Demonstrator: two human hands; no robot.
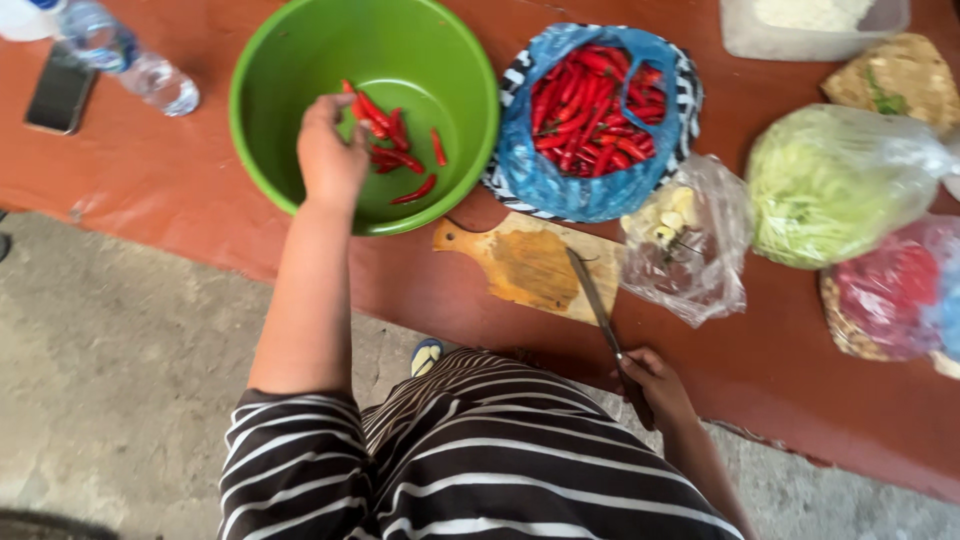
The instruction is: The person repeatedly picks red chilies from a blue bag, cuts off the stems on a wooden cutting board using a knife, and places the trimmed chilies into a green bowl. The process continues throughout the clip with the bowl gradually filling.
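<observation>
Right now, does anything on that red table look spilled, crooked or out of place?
Nothing is spilled. The one odd thing: the knife in the right hand lies across the wooden cutting board, which juts over the table edge. The left hand reaches into the green bowl of chillies.

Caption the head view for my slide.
Left hand drops red chillies into green bowl; right hand holds knife over cutting board.

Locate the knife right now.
In the head view, the long-bladed knife is lower centre-right, its handle gripped by the right hand, its blade tip resting on the wooden cutting board, just left of the clear plastic bag of garlic.
</observation>
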